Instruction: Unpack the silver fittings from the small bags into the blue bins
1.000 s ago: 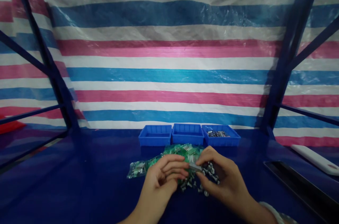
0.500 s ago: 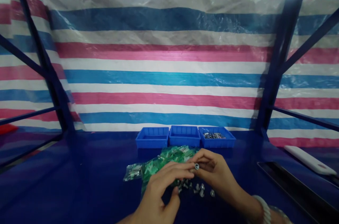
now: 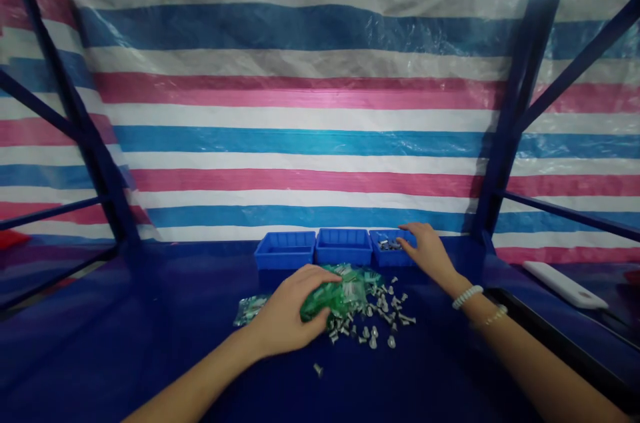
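Note:
My left hand (image 3: 285, 313) lies over a heap of small green plastic bags (image 3: 345, 289) on the blue table, its fingers curled around one green bag. Several small silver metal pieces (image 3: 377, 326) are scattered just right of it. My right hand (image 3: 425, 249) reaches out over the right blue bin (image 3: 390, 256), which holds several metal parts; its fingers point down into the bin and whether they hold anything is hidden. A white bead bracelet sits on that wrist.
Three small blue bins stand in a row at the back: left bin (image 3: 285, 253), middle bin (image 3: 345, 246), then the right one. A striped tarp hangs behind. Blue frame posts (image 3: 505, 143) flank both sides. A white flat object (image 3: 563, 283) and a dark tray (image 3: 575, 343) lie at right.
My hands were together over the bags holding a small metal piece. Now the right hand has moved back to the right bin, and the left hand has dropped onto the green bags.

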Demonstrator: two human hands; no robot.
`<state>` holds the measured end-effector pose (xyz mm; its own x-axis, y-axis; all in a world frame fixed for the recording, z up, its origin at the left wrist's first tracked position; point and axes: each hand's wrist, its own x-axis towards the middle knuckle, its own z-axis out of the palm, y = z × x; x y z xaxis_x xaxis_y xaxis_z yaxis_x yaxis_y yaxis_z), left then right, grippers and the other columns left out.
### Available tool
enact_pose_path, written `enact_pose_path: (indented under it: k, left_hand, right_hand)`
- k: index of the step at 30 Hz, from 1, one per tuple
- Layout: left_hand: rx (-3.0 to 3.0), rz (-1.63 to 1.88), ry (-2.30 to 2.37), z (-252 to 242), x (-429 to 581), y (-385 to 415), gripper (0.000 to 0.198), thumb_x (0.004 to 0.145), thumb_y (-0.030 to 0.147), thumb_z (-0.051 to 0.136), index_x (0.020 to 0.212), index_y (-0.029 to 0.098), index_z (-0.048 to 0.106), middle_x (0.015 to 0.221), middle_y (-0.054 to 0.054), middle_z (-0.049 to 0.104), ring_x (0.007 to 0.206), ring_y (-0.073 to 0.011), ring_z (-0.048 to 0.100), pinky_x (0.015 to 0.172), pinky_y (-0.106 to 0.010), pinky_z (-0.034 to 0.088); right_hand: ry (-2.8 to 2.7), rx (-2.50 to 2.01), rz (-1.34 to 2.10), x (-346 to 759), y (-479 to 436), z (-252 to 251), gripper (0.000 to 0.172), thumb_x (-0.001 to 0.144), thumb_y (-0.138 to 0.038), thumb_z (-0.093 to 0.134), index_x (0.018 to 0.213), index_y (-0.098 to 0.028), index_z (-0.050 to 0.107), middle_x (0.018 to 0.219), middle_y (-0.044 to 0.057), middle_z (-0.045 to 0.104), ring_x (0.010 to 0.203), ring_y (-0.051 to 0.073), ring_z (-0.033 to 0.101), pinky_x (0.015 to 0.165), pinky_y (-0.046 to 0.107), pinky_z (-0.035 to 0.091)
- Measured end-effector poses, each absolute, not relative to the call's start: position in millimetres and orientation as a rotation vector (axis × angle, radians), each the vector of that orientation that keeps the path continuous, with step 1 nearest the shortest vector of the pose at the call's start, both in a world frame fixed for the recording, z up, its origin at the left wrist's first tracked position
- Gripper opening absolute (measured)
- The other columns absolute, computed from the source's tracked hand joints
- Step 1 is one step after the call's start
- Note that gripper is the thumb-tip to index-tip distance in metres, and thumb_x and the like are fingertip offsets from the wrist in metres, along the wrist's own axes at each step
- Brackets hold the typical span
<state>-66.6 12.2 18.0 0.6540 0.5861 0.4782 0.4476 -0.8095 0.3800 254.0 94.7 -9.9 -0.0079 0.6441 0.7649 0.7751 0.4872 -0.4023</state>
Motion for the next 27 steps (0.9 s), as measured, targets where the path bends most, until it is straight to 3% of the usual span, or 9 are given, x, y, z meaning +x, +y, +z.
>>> enact_pose_path:
  k: [3, 5, 13, 19, 24, 27]
  left_hand:
    - [2.739, 0.502, 0.863, 21, -76, 18, 0.084, 0.065, 0.023, 0.07, 0.141, 0.028, 0.035, 0.148, -0.011, 0.038, 0.133, -0.0349, 0.035, 0.105, -0.056, 0.034]
    - [2.726, 0.383, 0.903, 21, -82, 23, 0.091, 0.065, 0.023, 0.071, 0.145, 0.029, 0.027, 0.151, -0.012, 0.033, 0.134, -0.0355, 0.035, 0.105, -0.055, 0.035]
    - [2.716, 0.461, 0.962, 23, -86, 36, 0.053, 0.089, 0.019, 0.048, 0.14, 0.028, 0.036, 0.131, -0.009, 0.059, 0.109, -0.0251, 0.061, 0.088, -0.04, 0.05]
    - [2.768, 0.566, 0.946, 20, -89, 42, 0.041, 0.094, 0.016, 0.039, 0.134, 0.024, 0.045, 0.123, -0.008, 0.063, 0.103, -0.0218, 0.063, 0.089, -0.039, 0.049]
    - [2.758, 0.612, 0.973, 15, -90, 45, 0.038, 0.097, 0.017, 0.035, 0.132, 0.024, 0.046, 0.122, -0.008, 0.064, 0.104, -0.022, 0.063, 0.088, -0.039, 0.049]
    - [2.759, 0.613, 0.952, 12, -90, 45, 0.037, 0.097, 0.017, 0.036, 0.132, 0.024, 0.045, 0.126, -0.008, 0.061, 0.11, -0.0225, 0.06, 0.093, -0.04, 0.047]
  right_hand:
    - [-1.817, -1.159, -0.154, 235, 80, -11, 0.021, 0.083, -0.025, 0.055, 0.097, -0.015, 0.067, 0.09, 0.011, 0.069, 0.089, 0.028, 0.06, 0.083, 0.046, 0.047]
    - [-1.889, -1.097, -0.132, 217, 66, -8, 0.019, 0.084, -0.022, 0.054, 0.099, -0.017, 0.066, 0.093, 0.009, 0.069, 0.09, 0.024, 0.06, 0.083, 0.041, 0.048]
    - [-2.122, -0.775, 0.092, 162, 17, -2, 0.022, 0.085, -0.011, 0.053, 0.102, -0.02, 0.063, 0.088, 0.005, 0.068, 0.086, 0.019, 0.058, 0.076, 0.033, 0.049]
    - [-2.458, -0.733, -0.001, 148, 11, -1, 0.022, 0.086, -0.012, 0.055, 0.105, -0.019, 0.062, 0.096, 0.008, 0.066, 0.094, 0.022, 0.054, 0.086, 0.04, 0.044]
    - [-2.632, -0.796, -0.089, 155, 9, 12, 0.048, 0.074, -0.01, 0.06, 0.121, -0.019, 0.055, 0.118, 0.011, 0.059, 0.111, 0.027, 0.049, 0.093, 0.044, 0.04]
    - [-2.682, -0.813, -0.117, 158, 11, 10, 0.05, 0.073, -0.008, 0.059, 0.121, -0.019, 0.055, 0.118, 0.011, 0.06, 0.111, 0.027, 0.051, 0.092, 0.042, 0.042]
